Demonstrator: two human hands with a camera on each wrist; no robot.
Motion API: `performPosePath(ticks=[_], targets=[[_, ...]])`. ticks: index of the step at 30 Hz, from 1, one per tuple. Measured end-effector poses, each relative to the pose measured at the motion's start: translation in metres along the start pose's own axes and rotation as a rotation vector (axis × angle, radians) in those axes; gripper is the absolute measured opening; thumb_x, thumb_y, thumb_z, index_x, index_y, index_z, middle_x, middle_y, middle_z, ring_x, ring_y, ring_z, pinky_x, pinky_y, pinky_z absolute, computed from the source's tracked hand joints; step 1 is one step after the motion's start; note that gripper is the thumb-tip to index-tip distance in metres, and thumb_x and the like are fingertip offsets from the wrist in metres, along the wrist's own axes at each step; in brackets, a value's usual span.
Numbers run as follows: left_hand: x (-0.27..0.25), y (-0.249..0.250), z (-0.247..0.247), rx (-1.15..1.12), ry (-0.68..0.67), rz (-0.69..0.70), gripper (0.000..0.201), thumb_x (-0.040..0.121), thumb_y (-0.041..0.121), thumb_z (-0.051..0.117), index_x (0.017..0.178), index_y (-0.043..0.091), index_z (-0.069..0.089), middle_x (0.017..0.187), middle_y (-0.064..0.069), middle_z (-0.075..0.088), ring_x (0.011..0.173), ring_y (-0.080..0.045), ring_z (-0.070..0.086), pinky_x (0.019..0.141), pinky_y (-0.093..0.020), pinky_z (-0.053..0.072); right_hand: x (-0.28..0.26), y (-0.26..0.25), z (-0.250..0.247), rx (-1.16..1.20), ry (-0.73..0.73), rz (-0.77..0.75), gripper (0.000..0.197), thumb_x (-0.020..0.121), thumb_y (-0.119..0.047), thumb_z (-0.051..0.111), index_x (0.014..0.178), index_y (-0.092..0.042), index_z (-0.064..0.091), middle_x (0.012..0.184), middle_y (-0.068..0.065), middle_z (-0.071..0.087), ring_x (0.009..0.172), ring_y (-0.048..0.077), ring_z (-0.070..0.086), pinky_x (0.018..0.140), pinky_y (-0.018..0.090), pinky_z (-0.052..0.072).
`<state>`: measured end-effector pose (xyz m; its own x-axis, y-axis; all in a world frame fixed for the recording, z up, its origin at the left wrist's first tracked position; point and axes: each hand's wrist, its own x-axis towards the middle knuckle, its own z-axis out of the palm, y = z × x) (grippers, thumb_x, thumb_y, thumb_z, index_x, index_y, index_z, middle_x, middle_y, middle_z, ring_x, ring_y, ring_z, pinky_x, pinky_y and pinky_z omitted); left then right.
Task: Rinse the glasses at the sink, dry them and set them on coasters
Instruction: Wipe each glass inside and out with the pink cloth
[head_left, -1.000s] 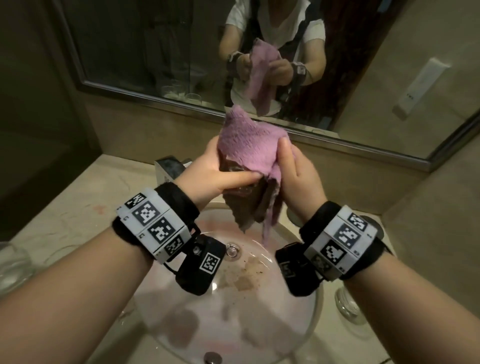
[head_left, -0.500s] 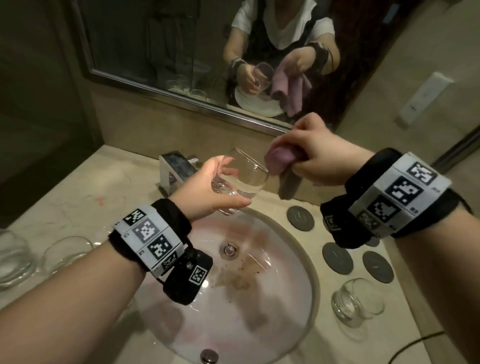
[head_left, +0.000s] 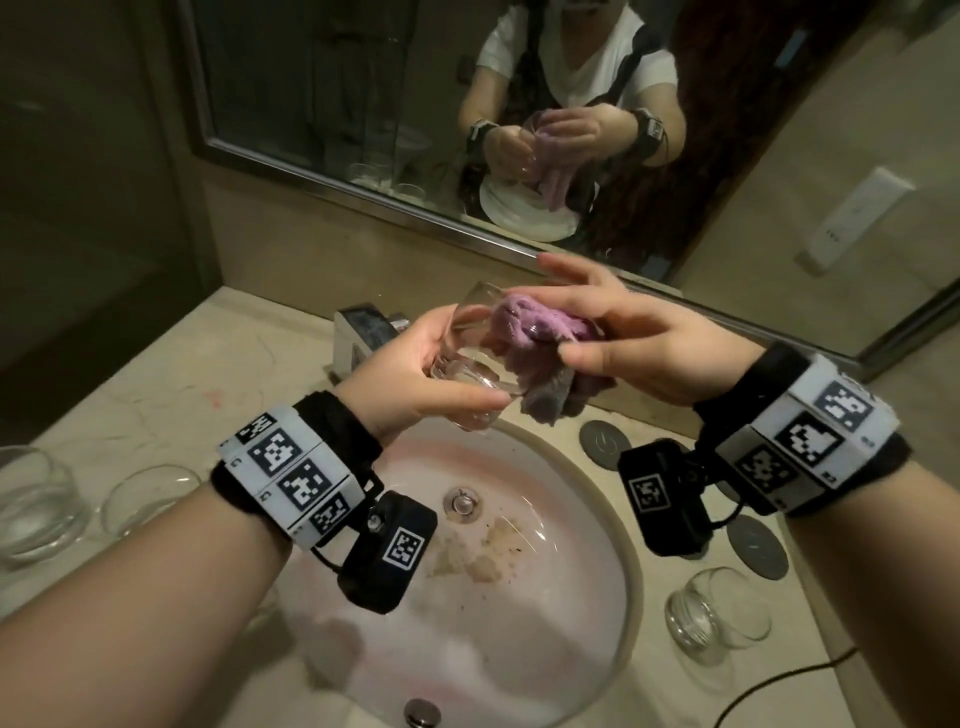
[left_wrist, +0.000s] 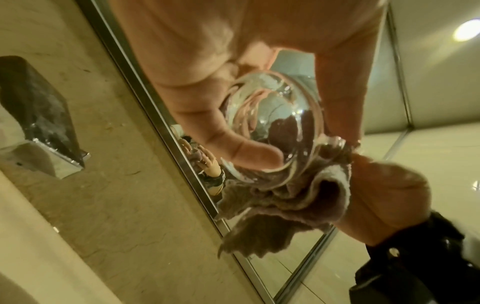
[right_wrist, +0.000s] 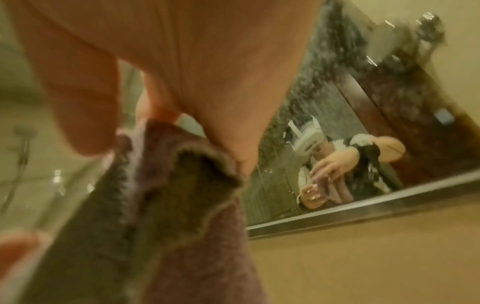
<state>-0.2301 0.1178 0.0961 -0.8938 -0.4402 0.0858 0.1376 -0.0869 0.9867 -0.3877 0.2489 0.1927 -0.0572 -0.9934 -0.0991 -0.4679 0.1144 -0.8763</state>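
Note:
Over the sink (head_left: 613, 525) my left hand (head_left: 431, 358) grips a clear glass (head_left: 467, 364), tilted with its mouth to the right. My right hand (head_left: 597, 332) pinches a purple cloth (head_left: 535, 327) whose bunched end is stuffed into the glass's mouth; the loose end hangs below. The left wrist view shows the glass (left_wrist: 272, 127) from its base, my thumb across it and the cloth (left_wrist: 285, 201) beneath. The cloth (right_wrist: 168, 205) fills the blurred right wrist view. Another glass (head_left: 714, 613) stands at the right, near dark round coasters (head_left: 605, 444).
Two more glasses (head_left: 36, 499) stand on the counter left of the basin. The faucet (head_left: 363, 332) is behind my left hand, under the mirror (head_left: 363, 93). A second bare coaster (head_left: 756, 545) lies right of the sink. A thin cable (head_left: 779, 680) runs along the front right.
A second ago both hands wrapped the cloth round the glass. My right hand then lifted the cloth off to the right and has now pushed its end into the glass's mouth.

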Motion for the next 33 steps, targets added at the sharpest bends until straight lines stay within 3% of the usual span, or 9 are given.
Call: performPosePath(ticks=[4,6,10,14,19,21,24,29,33], targets=[[0.001,0.003,-0.001,0.045,-0.015,0.0,0.095,0.052,0.027,0.084,0.135,0.02,0.04,0.128,0.0,0.058,0.103,-0.023,0.064,0.073,-0.041,0.055,-0.003,-0.003,-0.003,-0.434,0.058,-0.013,0.058,0.089,-0.005,0.057,0.118,-0.054,0.044,0.118,-0.015,0.037,0.108,-0.007,0.038,0.078,-0.004,0.037],[0.001,0.004,-0.002,0.087,-0.016,0.007,0.097,0.051,0.031,0.084,0.137,0.026,0.039,0.129,0.003,0.056,0.096,-0.018,0.066,0.073,-0.038,0.056,-0.001,-0.003,-0.004,-0.514,0.229,-0.072,0.05,0.086,-0.009,0.064,0.12,-0.04,0.044,0.108,-0.018,0.048,0.101,-0.001,0.052,0.078,-0.001,0.041],[-0.001,0.008,0.002,0.226,0.034,0.036,0.08,0.048,0.045,0.083,0.116,0.062,0.043,0.13,0.014,0.049,0.12,-0.015,0.052,0.097,-0.049,0.046,0.003,-0.004,-0.002,-0.527,0.486,-0.141,0.034,0.076,-0.023,0.076,0.094,-0.026,0.048,0.087,-0.014,0.058,0.08,-0.003,0.056,0.07,0.01,0.045],[-0.003,0.01,0.002,0.151,0.042,0.04,0.095,0.049,0.039,0.085,0.132,0.044,0.038,0.141,0.01,0.045,0.126,-0.013,0.048,0.103,-0.043,0.042,0.007,0.0,0.006,-0.538,0.333,-0.099,0.014,0.084,-0.043,0.064,0.093,-0.033,0.06,0.114,-0.005,0.047,0.107,0.003,0.046,0.092,0.015,0.037],[-0.007,0.011,-0.003,-0.02,0.102,-0.041,0.074,0.042,0.032,0.083,0.108,0.027,0.049,0.116,-0.013,0.059,0.088,-0.027,0.064,0.075,-0.049,0.051,-0.005,0.011,-0.012,0.114,0.029,-0.084,0.075,0.06,-0.047,0.084,0.124,-0.033,0.049,0.13,0.004,0.054,0.113,0.019,0.06,0.086,0.032,0.053],[-0.007,0.011,-0.006,-0.075,0.105,-0.05,0.066,0.048,0.022,0.084,0.105,0.021,0.05,0.11,-0.011,0.059,0.08,-0.025,0.062,0.069,-0.041,0.05,-0.006,0.011,-0.01,-0.117,0.096,-0.145,0.067,0.067,-0.039,0.081,0.125,-0.033,0.047,0.13,0.001,0.054,0.114,0.018,0.06,0.09,0.039,0.053],[-0.004,0.012,-0.009,-0.167,0.124,-0.041,0.048,0.06,0.011,0.078,0.1,0.018,0.053,0.097,-0.007,0.063,0.07,-0.02,0.063,0.059,-0.029,0.051,-0.001,0.011,-0.007,-0.568,0.239,-0.313,0.038,0.08,-0.034,0.066,0.117,-0.033,0.057,0.119,-0.006,0.058,0.112,0.006,0.055,0.099,0.023,0.043],[-0.003,0.012,-0.006,-0.355,0.131,-0.044,0.036,0.064,0.014,0.063,0.1,0.02,0.058,0.088,-0.004,0.067,0.069,-0.018,0.068,0.056,-0.027,0.054,0.009,-0.007,0.01,-0.165,0.29,-0.071,0.009,0.093,-0.032,0.053,0.099,-0.034,0.06,0.074,-0.017,0.069,0.065,0.001,0.065,0.061,0.022,0.051],[-0.003,0.012,-0.003,-0.435,0.158,-0.049,0.032,0.066,0.02,0.062,0.098,0.018,0.056,0.081,-0.004,0.068,0.063,-0.016,0.067,0.051,-0.027,0.054,0.009,-0.012,0.019,-0.18,0.2,-0.073,0.031,0.093,-0.052,0.033,0.108,-0.033,0.053,0.069,-0.002,0.067,0.051,0.005,0.06,0.046,0.02,0.046]])
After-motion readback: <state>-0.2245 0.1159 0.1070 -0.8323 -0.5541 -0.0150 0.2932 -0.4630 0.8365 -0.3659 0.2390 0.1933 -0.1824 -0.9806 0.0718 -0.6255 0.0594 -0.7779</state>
